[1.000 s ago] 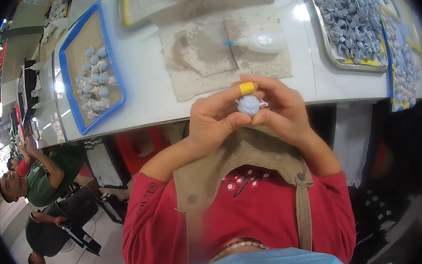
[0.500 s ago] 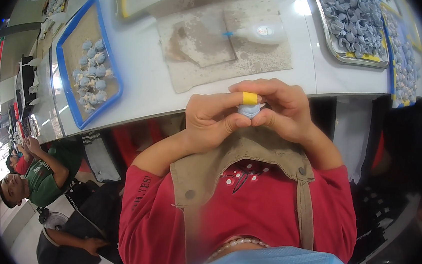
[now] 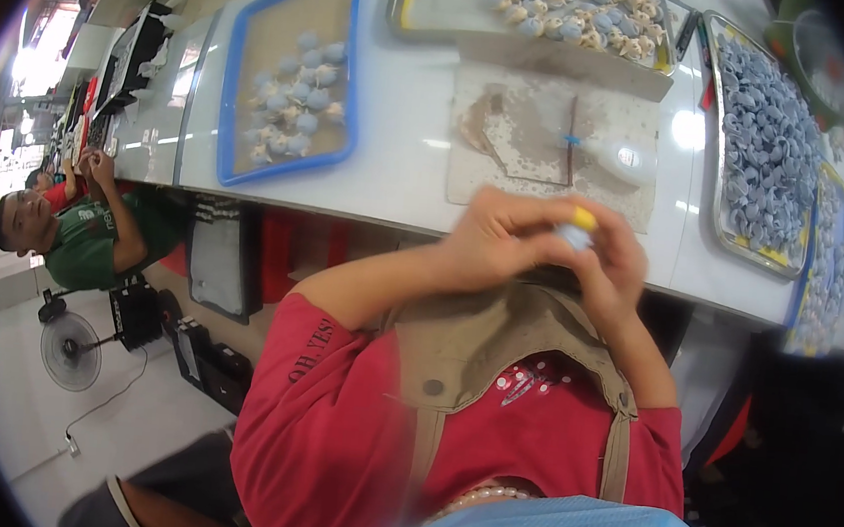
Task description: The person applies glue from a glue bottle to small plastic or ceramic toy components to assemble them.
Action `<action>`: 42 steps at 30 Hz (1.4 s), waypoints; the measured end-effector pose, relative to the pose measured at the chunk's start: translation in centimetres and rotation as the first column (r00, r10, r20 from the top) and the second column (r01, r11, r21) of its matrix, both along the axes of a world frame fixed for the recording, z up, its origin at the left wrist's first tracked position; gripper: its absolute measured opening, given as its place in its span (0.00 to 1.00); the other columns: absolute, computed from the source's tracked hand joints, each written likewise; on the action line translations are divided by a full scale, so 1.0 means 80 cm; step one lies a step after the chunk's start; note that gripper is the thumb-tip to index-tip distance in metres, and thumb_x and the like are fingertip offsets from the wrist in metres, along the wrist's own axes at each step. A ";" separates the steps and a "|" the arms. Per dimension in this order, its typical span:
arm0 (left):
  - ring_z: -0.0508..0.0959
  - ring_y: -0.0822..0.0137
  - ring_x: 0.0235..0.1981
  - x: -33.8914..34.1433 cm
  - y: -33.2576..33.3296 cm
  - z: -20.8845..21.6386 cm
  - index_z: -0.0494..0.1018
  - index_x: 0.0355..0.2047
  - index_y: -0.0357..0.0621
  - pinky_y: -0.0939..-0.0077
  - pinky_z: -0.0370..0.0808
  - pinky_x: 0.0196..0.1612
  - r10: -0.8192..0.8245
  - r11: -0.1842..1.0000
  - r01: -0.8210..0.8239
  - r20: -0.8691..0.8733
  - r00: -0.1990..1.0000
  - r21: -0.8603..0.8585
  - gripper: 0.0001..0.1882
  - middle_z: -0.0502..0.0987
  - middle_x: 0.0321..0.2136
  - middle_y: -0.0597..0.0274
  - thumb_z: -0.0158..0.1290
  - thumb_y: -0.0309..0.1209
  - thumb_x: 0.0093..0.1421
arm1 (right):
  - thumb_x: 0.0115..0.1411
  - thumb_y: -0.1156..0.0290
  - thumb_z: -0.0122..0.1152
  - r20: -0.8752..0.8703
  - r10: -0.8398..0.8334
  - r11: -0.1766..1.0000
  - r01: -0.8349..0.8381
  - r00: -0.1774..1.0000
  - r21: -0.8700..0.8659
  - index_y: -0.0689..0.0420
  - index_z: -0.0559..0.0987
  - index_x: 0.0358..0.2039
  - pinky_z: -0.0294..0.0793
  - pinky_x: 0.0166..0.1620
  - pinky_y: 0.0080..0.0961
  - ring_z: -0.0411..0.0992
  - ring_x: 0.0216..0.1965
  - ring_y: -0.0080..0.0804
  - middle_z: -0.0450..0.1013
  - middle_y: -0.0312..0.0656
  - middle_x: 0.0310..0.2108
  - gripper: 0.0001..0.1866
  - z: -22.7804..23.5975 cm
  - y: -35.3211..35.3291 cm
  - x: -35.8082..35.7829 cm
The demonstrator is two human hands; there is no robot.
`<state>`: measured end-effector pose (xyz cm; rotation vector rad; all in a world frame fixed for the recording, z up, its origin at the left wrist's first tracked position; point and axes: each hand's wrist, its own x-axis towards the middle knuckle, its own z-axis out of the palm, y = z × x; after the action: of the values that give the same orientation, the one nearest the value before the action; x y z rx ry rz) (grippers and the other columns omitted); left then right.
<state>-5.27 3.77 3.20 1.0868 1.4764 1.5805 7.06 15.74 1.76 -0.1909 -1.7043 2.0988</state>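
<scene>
Both hands meet in front of my chest, just at the table's near edge. Between their fingertips is a small light-blue moulded piece, mostly covered by fingers and blurred. My left hand is closed on it from the left, with a band of yellow tape round its index finger. My right hand curls round it from the right, thumb and fingers pinching. Beyond the hands lies a stained, greyish work mat. A thin dark stick with a blue band and a whitish translucent bottle rest on that mat.
A blue-rimmed tray at left holds several small blue-and-cream figures. More fill a tray behind the mat. At right, a metal tray is heaped with blue-grey pieces. A person in green sits far left, near a standing fan.
The whole view has swung, so the table and trays sit farther right in the picture. My hands keep hold of the light-blue piece and have turned slightly, now blurred.
</scene>
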 end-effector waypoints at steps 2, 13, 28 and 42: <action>0.74 0.79 0.25 -0.045 -0.021 0.017 0.74 0.38 0.40 0.84 0.70 0.28 -0.025 0.979 -0.022 -0.228 0.973 -0.201 0.15 0.77 0.25 0.61 0.58 0.27 0.49 | 0.52 0.78 0.54 0.135 -0.081 0.895 0.013 0.988 0.445 0.62 0.68 0.47 0.66 0.48 0.23 0.69 0.45 0.27 0.70 0.47 0.42 0.20 0.003 0.000 -0.023; 0.76 0.60 0.29 -0.264 -0.070 0.041 0.73 0.38 0.45 0.70 0.71 0.33 0.074 0.442 -0.823 -0.900 0.430 -0.357 0.13 0.76 0.27 0.54 0.52 0.32 0.51 | 0.53 0.79 0.55 0.074 -0.596 0.613 0.393 0.800 0.685 0.62 0.76 0.34 0.66 0.37 0.17 0.70 0.30 0.24 0.72 0.40 0.27 0.07 0.002 0.060 -0.017; 0.74 0.66 0.39 -0.281 0.078 -0.011 0.64 0.45 0.36 0.78 0.72 0.41 0.233 0.956 -0.249 -0.112 0.966 -0.158 0.16 0.71 0.38 0.57 0.46 0.25 0.55 | 0.50 0.74 0.58 -0.028 -0.599 0.323 0.273 0.801 0.906 0.59 0.75 0.38 0.65 0.44 0.27 0.68 0.38 0.37 0.72 0.43 0.35 0.12 0.005 0.088 -0.040; 0.72 0.70 0.39 -0.009 -0.008 -0.032 0.61 0.51 0.40 0.87 0.75 0.36 0.011 0.998 -0.054 0.927 0.375 0.010 0.20 0.69 0.44 0.50 0.47 0.23 0.57 | 0.44 0.67 0.65 0.220 -0.559 0.529 0.139 0.800 0.837 0.58 0.74 0.33 0.66 0.37 0.29 0.67 0.32 0.35 0.71 0.41 0.29 0.16 -0.018 0.069 -0.008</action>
<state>-6.03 3.14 0.60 0.0061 0.6339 1.7665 6.39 21.29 0.33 -0.7529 -2.4484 0.8463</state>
